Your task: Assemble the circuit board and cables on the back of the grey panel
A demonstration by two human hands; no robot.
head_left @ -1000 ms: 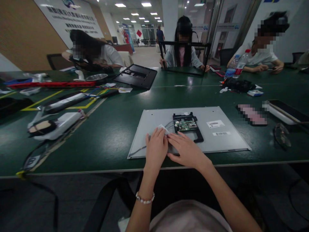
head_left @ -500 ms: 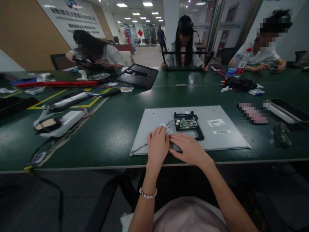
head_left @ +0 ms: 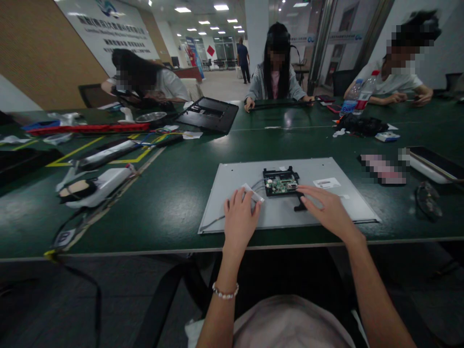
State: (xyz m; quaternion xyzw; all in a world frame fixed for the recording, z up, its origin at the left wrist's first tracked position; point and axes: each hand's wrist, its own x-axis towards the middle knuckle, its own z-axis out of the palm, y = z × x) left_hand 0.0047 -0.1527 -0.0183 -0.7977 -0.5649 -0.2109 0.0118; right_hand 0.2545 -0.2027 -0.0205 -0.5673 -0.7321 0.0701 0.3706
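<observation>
Flat in front of me lay my pale grey panel (head_left: 277, 212), broad side towards me. Near its middle, towards the far edge, sat the black bracket (head_left: 274, 174), partly hidden, framing a green circuit board (head_left: 280, 185)! Grey wires (head_left: 258, 185) ran left from it, beside a slanting white strip (head_left: 258, 196); a grey lead (head_left: 213, 222) stretched towards the near-left corner.

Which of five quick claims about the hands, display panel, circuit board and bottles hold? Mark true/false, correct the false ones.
1. The green circuit board sits on the display panel. True.
2. The left hand and right hand are clasped together. False: they are apart.
3. The left wrist wears a beaded bracelet. True.
4. Both plastic bottles are left of the panel. False: they stand beyond it, to the right.
5. The tabletop is white. False: green.
</observation>
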